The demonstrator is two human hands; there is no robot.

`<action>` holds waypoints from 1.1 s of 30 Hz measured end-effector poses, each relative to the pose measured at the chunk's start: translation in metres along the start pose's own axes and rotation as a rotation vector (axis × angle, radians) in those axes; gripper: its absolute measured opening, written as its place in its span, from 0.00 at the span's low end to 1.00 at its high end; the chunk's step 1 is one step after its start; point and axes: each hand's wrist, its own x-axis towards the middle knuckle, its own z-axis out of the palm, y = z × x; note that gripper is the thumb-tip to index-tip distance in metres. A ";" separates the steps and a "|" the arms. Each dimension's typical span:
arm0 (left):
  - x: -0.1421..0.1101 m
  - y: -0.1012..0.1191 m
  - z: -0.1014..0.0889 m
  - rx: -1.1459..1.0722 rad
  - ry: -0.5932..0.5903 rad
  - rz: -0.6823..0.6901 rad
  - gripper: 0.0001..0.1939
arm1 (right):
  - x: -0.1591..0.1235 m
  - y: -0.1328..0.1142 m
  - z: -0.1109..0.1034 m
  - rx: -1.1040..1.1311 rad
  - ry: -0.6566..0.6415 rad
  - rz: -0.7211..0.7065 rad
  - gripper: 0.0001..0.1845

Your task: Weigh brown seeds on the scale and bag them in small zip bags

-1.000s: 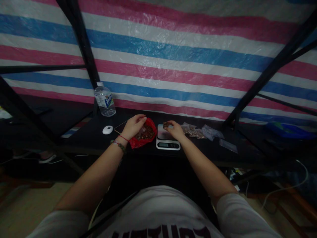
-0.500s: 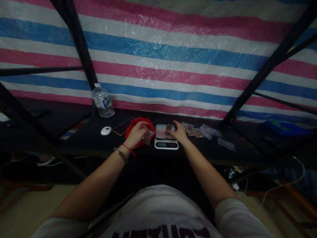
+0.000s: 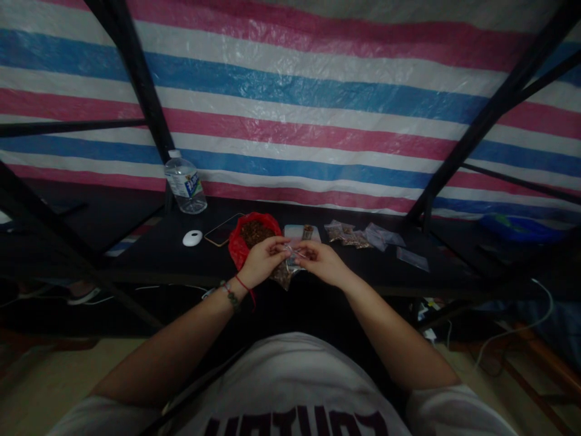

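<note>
A small clear plastic bag (image 3: 282,277) with brown bits in its bottom hangs between my hands. My left hand (image 3: 264,259) pinches one side of its top, and my right hand (image 3: 320,261) pinches the other. Behind them is a kitchen scale (image 3: 293,231), its front mostly covered by my fingers and the bag. On the scale's plate stands a small container (image 3: 307,232) with brownish contents. An open red bag (image 3: 236,245) full of brown dried pieces lies just left of my left hand.
Filled small bags (image 3: 347,235) and flat clear bags (image 3: 412,259) lie right of the scale. To the left are a phone (image 3: 222,231), a white oval object (image 3: 192,238) and a plastic bottle (image 3: 187,184). Dark metal bars (image 3: 140,85) frame both sides; a striped sheet (image 3: 295,115) hangs behind.
My left hand has brought the small bag rightward, away from the red bag. My right hand has left the container on the scale and now grips the bag's top too.
</note>
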 end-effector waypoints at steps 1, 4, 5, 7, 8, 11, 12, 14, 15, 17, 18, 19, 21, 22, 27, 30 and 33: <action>-0.001 0.000 0.000 0.006 -0.005 -0.002 0.21 | -0.001 0.001 -0.001 0.025 0.004 0.004 0.14; -0.003 0.000 0.001 0.032 -0.009 0.019 0.22 | -0.003 0.004 -0.004 -0.005 0.018 -0.006 0.11; -0.003 0.000 0.001 0.039 -0.010 0.035 0.23 | -0.002 0.004 -0.005 -0.043 0.015 -0.006 0.10; -0.004 -0.001 0.001 0.051 -0.026 0.067 0.22 | -0.002 0.003 -0.008 -0.105 -0.001 0.003 0.10; -0.004 -0.003 0.002 0.056 -0.037 0.081 0.22 | -0.002 0.002 -0.010 -0.124 -0.018 0.011 0.12; -0.006 -0.007 0.005 0.088 -0.073 0.119 0.20 | -0.004 -0.002 -0.016 -0.138 -0.121 0.061 0.13; -0.007 -0.008 0.006 0.112 -0.098 0.129 0.20 | -0.005 -0.003 -0.019 -0.144 -0.186 0.079 0.14; -0.009 -0.010 0.009 0.167 -0.166 0.149 0.19 | -0.006 -0.005 -0.023 -0.185 -0.325 0.091 0.13; -0.011 -0.010 0.011 0.190 -0.195 0.157 0.19 | -0.007 -0.005 -0.024 -0.216 -0.375 0.083 0.12; -0.013 -0.008 0.014 0.199 -0.220 0.165 0.19 | -0.007 -0.004 -0.025 -0.277 -0.404 0.061 0.10; -0.014 -0.007 0.014 0.187 -0.217 0.166 0.19 | -0.007 -0.003 -0.025 -0.290 -0.395 0.054 0.09; -0.014 -0.006 0.014 0.170 -0.209 0.166 0.20 | -0.006 -0.002 -0.025 -0.286 -0.388 0.052 0.08; -0.014 -0.005 0.012 0.121 -0.209 0.155 0.24 | -0.006 0.000 -0.027 -0.242 -0.396 0.064 0.09; -0.014 -0.005 0.010 0.093 -0.241 0.132 0.27 | -0.006 0.001 -0.030 -0.213 -0.414 0.079 0.11; -0.008 -0.011 0.000 0.022 -0.498 -0.049 0.21 | -0.007 0.005 -0.052 -0.101 -0.461 0.136 0.22; -0.003 -0.014 -0.002 -0.051 -0.400 -0.082 0.19 | -0.007 0.007 -0.058 -0.115 -0.395 0.085 0.18; 0.001 -0.014 -0.003 -0.130 -0.225 -0.088 0.20 | -0.004 0.009 -0.053 -0.169 -0.271 -0.029 0.16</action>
